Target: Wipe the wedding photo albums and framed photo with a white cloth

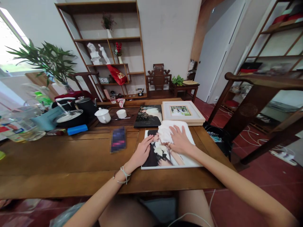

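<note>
A photo panel point(163, 157) with a picture of a couple lies flat near the table's front edge. On its upper right part rests a folded white cloth point(189, 134). My right hand point(179, 138) presses down on the cloth with fingers spread. My left hand point(142, 150) lies flat on the panel's left side, fingers stretched out toward the pictured heads. Behind the panel are a dark photo panel point(146, 115) and, to its right, a pale picture frame point(199, 120) with a small outdoor photo. The cloth and my right hand cover part of the couple picture.
On the wooden table point(71, 160) lies a blurred dark rectangle point(118, 139). Farther left stand a white lidded cup point(102, 116), a white bowl point(121, 113), a pan point(69, 117), a kettle point(84, 104) and a blue block point(77, 129). A wooden chair point(255, 104) stands at the right.
</note>
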### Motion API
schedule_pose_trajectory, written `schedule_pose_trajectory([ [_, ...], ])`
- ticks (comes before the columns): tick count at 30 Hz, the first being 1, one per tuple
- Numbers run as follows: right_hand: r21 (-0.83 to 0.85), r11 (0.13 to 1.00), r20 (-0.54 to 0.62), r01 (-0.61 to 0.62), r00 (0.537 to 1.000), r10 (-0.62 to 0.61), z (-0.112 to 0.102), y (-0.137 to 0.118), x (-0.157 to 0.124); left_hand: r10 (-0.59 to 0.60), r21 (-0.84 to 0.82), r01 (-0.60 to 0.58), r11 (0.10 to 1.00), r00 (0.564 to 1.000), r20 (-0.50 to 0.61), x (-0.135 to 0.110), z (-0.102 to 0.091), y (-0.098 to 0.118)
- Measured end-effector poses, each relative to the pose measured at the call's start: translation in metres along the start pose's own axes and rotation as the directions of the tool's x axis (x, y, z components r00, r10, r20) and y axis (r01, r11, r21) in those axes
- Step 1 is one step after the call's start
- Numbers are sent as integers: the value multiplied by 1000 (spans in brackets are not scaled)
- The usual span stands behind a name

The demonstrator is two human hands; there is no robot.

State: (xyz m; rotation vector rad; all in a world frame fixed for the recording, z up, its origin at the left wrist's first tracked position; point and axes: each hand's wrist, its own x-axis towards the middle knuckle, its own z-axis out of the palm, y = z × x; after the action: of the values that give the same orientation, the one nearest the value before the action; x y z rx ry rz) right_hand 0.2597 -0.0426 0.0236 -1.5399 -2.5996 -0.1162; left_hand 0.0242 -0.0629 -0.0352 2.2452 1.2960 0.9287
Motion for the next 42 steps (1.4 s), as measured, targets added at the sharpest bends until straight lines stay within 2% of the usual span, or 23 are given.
schedule_pose_trajectory([
  [5,-59,998,7,32,999,-32,-6,-16,-14,-9,6,9,1000,1000,4,0,0,1],
  [11,-88,993,-4,78,997,-79,-7,-57,-58,-5,7,4,1000,1000,16,0,-2,4],
  [14,-60,987,-7,150,989,-151,-10,-73,-80,7,0,-7,1000,1000,27,1,-3,4],
  [17,-13,971,-9,237,971,-237,-16,-79,-89,-3,-3,3,1000,1000,27,1,-4,5],
  [19,3,970,11,244,970,-244,-20,-77,-85,-3,-12,3,1000,1000,26,1,-4,4],
  [22,-37,983,30,182,983,-181,-22,-70,-65,22,-34,-21,999,999,38,1,-4,2],
  [26,-127,989,-7,80,997,-81,-17,-66,-40,26,-29,-25,999,999,26,1,-2,0],
  [29,-184,982,-22,36,999,-40,-14,-72,-37,17,-23,-17,1000,1000,15,1,-1,-1],
  [32,-197,977,4,86,996,-87,-17,-82,-48,33,-34,-32,999,999,27,0,-2,-1],
  [37,-55,974,38,218,976,-216,-27,-76,-64,39,-15,-39,999,998,56,0,-6,2],
  [42,11,986,36,168,985,-168,-27,-45,-40,14,19,-15,1000,999,35,1,-2,2],
])
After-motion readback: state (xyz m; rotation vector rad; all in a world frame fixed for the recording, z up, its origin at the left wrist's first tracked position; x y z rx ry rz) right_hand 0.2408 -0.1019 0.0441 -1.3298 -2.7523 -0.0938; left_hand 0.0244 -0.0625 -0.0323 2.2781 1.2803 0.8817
